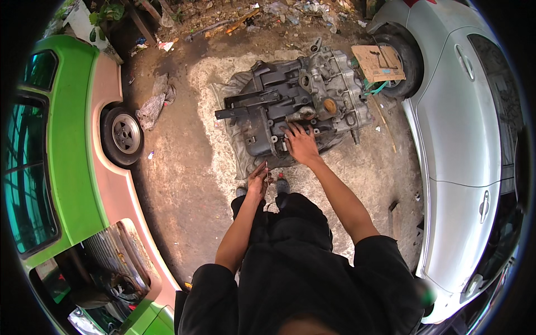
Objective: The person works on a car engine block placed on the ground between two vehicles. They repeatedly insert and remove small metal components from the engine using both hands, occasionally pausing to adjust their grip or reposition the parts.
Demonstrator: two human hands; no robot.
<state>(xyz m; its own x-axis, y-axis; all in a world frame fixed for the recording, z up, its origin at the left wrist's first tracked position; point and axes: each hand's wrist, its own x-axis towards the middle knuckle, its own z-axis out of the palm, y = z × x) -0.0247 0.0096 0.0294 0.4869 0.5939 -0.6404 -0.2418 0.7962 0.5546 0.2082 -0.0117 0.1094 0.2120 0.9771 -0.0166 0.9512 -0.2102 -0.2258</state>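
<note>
- Hands, both bare, at the engine's near side. Right hand (302,146): fingers spread and bent over the near edge, touching; cannot tell whether they grip a part. Left hand (257,181): just short of that edge, fingers drawn in around a slim, pale metallic rod (267,167).
- Silver-grey car (458,128) to the right, green-and-tan vehicle (78,111) to the left; both cut off by the rim.
- Grey metal engine with black covers (290,100): between them, on a crumpled grey sheet (243,167). Underside hidden.
- Step in hand (judged): close handwork at the engine's near edge, right hand feeling or steadying. Next move would call for bringing the rod to that edge, contact point in clear sight.
- Flat brown cardboard piece (368,64) beside the car's wheel (414,61); thin dark items (383,56) on it, kind unclear.
- Rod: partly covered by fingers, tip too small to identify. Surface under right palm: hidden.
</note>
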